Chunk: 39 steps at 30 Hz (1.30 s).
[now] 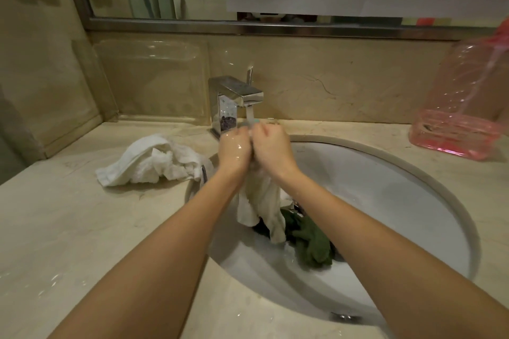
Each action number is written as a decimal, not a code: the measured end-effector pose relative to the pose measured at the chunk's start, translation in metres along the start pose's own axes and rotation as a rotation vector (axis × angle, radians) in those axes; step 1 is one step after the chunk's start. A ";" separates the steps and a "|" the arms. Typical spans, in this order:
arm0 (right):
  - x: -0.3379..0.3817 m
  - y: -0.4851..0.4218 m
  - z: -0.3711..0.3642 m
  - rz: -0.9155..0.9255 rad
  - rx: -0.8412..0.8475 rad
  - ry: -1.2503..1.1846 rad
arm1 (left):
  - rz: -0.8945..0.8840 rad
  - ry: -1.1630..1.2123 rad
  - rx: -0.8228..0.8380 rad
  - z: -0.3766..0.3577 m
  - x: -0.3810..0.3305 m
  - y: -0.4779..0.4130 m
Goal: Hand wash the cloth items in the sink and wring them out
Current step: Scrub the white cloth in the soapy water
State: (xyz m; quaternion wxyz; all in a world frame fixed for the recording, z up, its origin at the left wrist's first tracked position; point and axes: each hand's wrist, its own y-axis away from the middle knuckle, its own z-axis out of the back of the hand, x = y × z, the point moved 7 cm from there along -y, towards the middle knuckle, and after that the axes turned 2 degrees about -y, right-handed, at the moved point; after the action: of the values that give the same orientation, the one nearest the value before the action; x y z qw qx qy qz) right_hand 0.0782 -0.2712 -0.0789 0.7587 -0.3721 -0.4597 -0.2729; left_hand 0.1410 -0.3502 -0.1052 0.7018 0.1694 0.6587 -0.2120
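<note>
Nearest me, a crumpled dark green cloth point(311, 239) lies on the floor of the white oval ceramic sink point(385, 201). Just above it hangs the wet cream fabric cloth point(261, 201), its long axis running straight down from my fists, with the tail touching the green one. My left hand point(234, 148) and right hand point(271, 146) press side by side, both clenched round its top end. Beyond them, the square chrome faucet point(234, 91) runs water onto my knuckles. To wring, I judge one hand must slide down that axis.
</note>
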 end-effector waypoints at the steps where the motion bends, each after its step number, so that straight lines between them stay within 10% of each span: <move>1: -0.009 -0.006 0.007 -0.039 -0.009 0.041 | -0.011 0.019 0.041 -0.008 -0.002 0.010; 7: -0.031 -0.027 0.031 -0.084 0.067 -0.007 | -0.021 0.038 0.172 -0.009 -0.002 0.008; 12: -0.014 -0.028 0.034 -0.035 0.147 0.002 | 0.051 -0.267 0.594 -0.018 0.018 0.017; 22: -0.084 0.007 0.014 -0.278 0.737 0.070 | -0.030 0.286 0.210 0.019 0.008 -0.012; 30: -0.043 -0.014 0.037 -0.207 0.246 -0.429 | 0.025 0.229 0.085 0.017 0.012 -0.011; 35: -0.021 -0.001 -0.001 -0.104 0.284 -0.081 | 0.060 0.231 0.049 -0.007 0.013 -0.001; 39: -0.015 -0.011 0.010 -0.061 -0.032 0.058 | 0.074 0.185 0.049 -0.023 0.009 0.017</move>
State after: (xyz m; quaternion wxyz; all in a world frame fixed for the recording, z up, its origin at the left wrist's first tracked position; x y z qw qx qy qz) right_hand 0.0585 -0.2682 -0.0859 0.7570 -0.3621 -0.4443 -0.3138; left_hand 0.1304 -0.3244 -0.1168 0.6410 0.2297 0.7086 -0.1853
